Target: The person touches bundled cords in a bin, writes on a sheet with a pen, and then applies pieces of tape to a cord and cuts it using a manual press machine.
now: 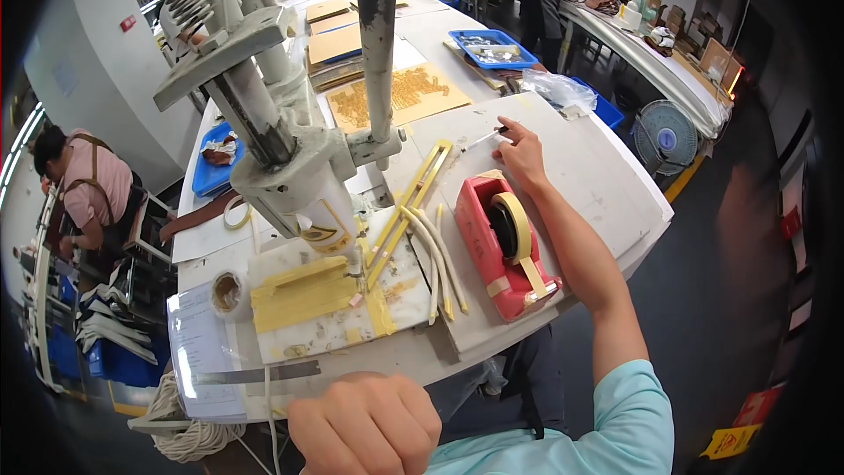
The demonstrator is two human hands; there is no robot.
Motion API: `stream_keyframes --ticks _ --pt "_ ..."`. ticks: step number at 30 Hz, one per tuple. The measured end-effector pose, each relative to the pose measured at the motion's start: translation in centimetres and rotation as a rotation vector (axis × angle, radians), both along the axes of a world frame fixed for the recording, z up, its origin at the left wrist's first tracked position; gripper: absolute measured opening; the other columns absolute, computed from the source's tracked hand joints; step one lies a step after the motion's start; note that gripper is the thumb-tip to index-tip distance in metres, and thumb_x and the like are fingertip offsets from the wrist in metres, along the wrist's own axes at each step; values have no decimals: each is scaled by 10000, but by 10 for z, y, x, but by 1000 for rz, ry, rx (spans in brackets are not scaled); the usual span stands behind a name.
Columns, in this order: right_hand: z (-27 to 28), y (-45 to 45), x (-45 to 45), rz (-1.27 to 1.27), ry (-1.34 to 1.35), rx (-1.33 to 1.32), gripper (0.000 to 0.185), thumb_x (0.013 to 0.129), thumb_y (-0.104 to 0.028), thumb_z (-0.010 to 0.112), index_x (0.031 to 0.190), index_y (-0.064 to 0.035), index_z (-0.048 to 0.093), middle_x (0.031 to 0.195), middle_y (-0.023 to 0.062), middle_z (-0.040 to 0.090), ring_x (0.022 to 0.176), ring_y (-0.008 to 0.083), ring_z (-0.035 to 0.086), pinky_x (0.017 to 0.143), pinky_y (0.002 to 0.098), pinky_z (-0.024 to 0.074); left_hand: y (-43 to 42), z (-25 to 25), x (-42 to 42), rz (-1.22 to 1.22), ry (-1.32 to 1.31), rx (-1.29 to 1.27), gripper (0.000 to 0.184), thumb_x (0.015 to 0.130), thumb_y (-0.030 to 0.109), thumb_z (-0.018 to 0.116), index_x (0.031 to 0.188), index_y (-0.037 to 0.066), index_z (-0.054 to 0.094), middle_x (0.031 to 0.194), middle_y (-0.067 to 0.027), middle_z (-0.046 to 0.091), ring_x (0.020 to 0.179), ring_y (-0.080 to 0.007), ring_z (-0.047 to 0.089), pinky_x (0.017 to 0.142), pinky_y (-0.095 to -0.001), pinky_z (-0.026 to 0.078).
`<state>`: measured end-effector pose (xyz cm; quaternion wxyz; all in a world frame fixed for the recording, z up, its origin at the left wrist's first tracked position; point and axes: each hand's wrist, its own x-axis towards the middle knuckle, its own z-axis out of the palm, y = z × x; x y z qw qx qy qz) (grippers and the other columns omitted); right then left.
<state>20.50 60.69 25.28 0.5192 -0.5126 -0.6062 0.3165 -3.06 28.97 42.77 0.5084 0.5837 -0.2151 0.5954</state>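
My right hand (pixel 520 154) reaches over the grey board, its fingers closed around the dark end of a slim white pen (pixel 479 141). Close to the camera, my left hand (pixel 365 422) is curled into a fist; its fingertips are hidden, so anything inside cannot be made out. A red tape dispenser (pixel 482 242) with a roll of yellowish tape (pixel 519 224) stands beside my right forearm. Left of it lie several pale cord strips (pixel 438 255) and a narrow yellow-taped frame (pixel 409 211). The hand press (pixel 294 176) stands over a white slab (pixel 400 286) with yellow tape on it.
A tape roll (pixel 227 292) and a printed sheet (pixel 204 356) lie at the left. Coiled white rope (pixel 189 427) hangs below. Farther back are a board with small tan pieces (pixel 400 92) and a blue tray (pixel 492 48). A fan (pixel 665 136) stands right; other people work nearby.
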Motion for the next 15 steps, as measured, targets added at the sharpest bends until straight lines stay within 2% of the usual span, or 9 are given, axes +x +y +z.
stream_keyframes --ticks 15 --pt "1 1 -1 -8 -3 -26 532 806 16 501 1322 -36 620 1167 177 708 756 186 733 726 289 590 -5 2 0 12 -7 -24 268 925 218 719 760 7 713 587 -27 605 457 -121 517 419 -237 348"
